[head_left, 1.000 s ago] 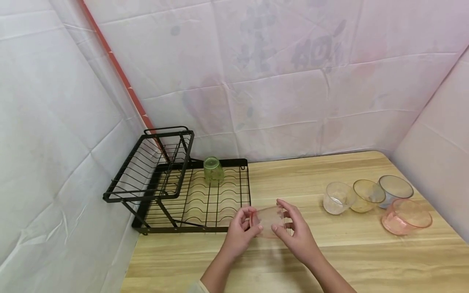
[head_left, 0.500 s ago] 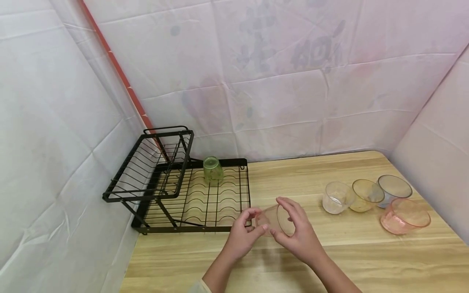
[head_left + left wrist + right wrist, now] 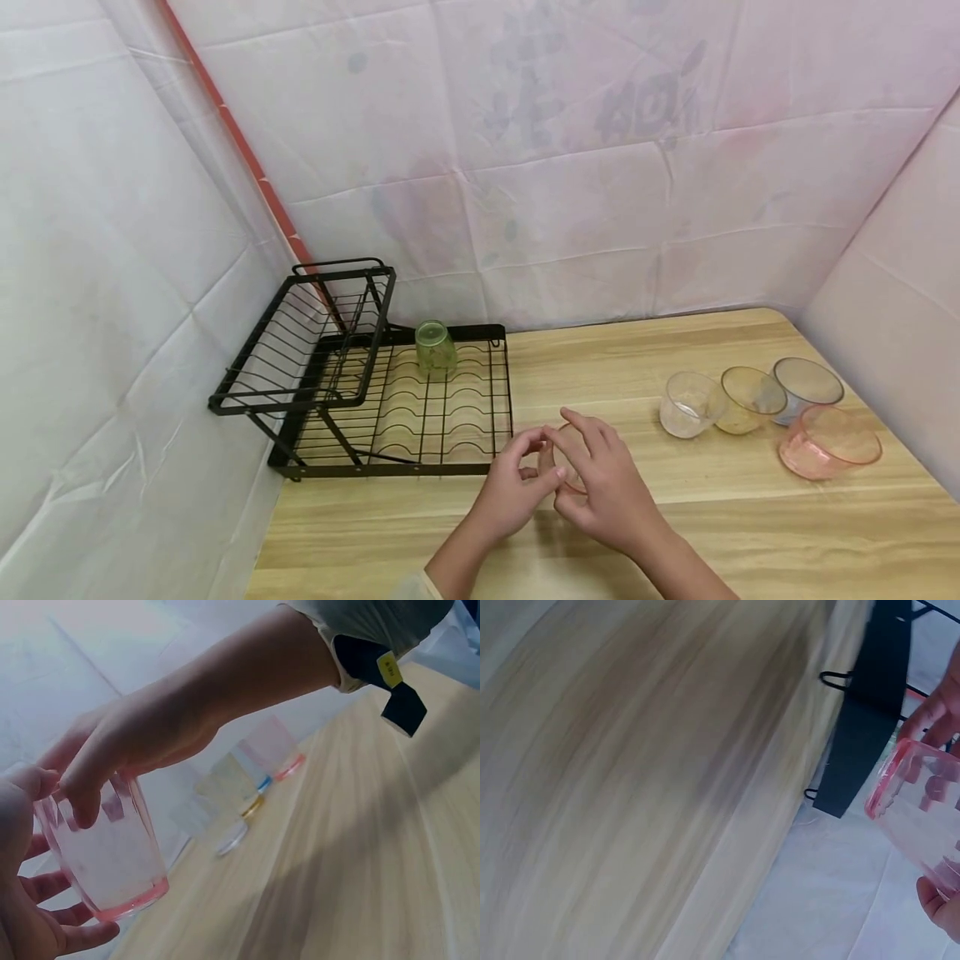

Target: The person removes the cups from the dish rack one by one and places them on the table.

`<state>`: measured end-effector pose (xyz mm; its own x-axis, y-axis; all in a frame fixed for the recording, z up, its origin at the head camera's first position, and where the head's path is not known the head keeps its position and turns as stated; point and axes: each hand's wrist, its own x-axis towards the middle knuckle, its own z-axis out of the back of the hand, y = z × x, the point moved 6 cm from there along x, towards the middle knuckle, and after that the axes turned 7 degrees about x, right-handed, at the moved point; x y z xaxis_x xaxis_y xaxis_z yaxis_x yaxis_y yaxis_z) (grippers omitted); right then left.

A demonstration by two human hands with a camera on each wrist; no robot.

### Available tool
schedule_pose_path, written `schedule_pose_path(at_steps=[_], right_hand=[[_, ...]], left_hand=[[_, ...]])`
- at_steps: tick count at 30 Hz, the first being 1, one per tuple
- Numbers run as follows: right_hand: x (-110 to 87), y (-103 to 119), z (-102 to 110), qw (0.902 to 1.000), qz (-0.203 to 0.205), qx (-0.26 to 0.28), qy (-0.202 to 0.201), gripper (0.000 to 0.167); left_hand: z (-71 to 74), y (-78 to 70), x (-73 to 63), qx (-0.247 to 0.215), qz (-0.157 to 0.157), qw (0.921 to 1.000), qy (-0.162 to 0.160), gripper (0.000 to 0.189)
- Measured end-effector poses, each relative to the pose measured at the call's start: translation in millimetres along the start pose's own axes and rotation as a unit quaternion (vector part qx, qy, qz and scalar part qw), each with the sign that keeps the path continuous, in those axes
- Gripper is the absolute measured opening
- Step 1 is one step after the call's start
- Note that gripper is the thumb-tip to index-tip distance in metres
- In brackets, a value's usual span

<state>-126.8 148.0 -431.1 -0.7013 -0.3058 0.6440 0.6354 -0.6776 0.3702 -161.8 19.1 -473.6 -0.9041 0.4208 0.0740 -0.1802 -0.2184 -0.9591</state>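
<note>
A clear pink-tinted drinking glass [image 3: 112,859] is held above the table between both hands. The left hand [image 3: 513,487] grips it round its side near the base, its fingers spread along the wall. At the mouth end, the right hand [image 3: 611,492] has its fingers over the rim and covers much of the opening in the head view. The glass [image 3: 922,810] lies tilted, its thick pink base toward the left hand. Beyond the hands, an upside-down green glass [image 3: 437,348] stands on the black dish rack [image 3: 390,471].
The rack's raised upper tier [image 3: 307,333] stands at left. On the right of the wooden table [image 3: 750,542] are a clear glass bowl [image 3: 686,412], a yellow one [image 3: 746,408], a blue-grey one [image 3: 806,387] and a pink one [image 3: 821,454]. White cloth walls [image 3: 525,208] enclose the table.
The glass has turned so its mouth faces more toward the right hand and the viewer. The left hand has shifted slightly right, and the right hand's fingers have closed over the rim.
</note>
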Motion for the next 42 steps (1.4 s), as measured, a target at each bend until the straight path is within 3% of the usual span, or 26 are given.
schedule_pose_path(at_steps=[4, 9, 13, 16, 19, 23, 26, 28, 34, 42], right_hand=[[-4.7, -3.7, 0.5, 0.9994, -0.003, -0.031, 0.017, 0.057], [-11.9, -10.4, 6.1, 0.9988, 0.009, -0.043, 0.02, 0.055], [-21.4, -18.2, 14.3, 0.9975, 0.014, -0.066, 0.022, 0.054], [-31.2, -25.7, 20.7, 0.9959, 0.002, -0.085, 0.029, 0.054], [-41.2, -34.2, 26.3, 0.9942, -0.017, -0.099, 0.039, 0.054], [-53.1, -45.5, 33.6, 0.9916, -0.039, -0.112, 0.052, 0.055], [-60.8, -53.6, 39.0, 0.9892, -0.056, -0.123, 0.058, 0.055], [-64.8, -58.3, 42.7, 0.9876, -0.066, -0.129, 0.059, 0.055], [-78.1, -72.6, 56.7, 0.9834, -0.093, -0.146, 0.054, 0.053], [-101.7, -92.6, 81.7, 0.9736, -0.141, -0.175, 0.039, 0.055]], left_hand=[[-7.2, 3.7, 1.3, 0.011, 0.012, 0.9997, 0.015, 0.048], [-6.2, 5.0, 6.2, 0.071, 0.03, 0.9964, 0.035, 0.054], [15.9, 4.2, 18.9, 0.107, 0.054, 0.9927, 0.017, 0.057], [42.6, 3.2, 34.1, 0.146, 0.047, 0.988, -0.016, 0.057], [70.4, 3.0, 49.5, 0.233, 0.03, 0.9709, -0.049, 0.056], [101.8, 7.1, 66.4, 0.347, 0.024, 0.934, -0.081, 0.06], [122.9, 14.6, 76.6, 0.379, 0.041, 0.9191, -0.098, 0.064], [137.2, 20.5, 81.4, 0.379, 0.058, 0.9172, -0.106, 0.065], [171.7, 32.3, 86.7, 0.358, 0.09, 0.9213, -0.123, 0.069], [179.7, 28.5, 111.8, 0.362, 0.08, 0.9199, -0.127, 0.072]])
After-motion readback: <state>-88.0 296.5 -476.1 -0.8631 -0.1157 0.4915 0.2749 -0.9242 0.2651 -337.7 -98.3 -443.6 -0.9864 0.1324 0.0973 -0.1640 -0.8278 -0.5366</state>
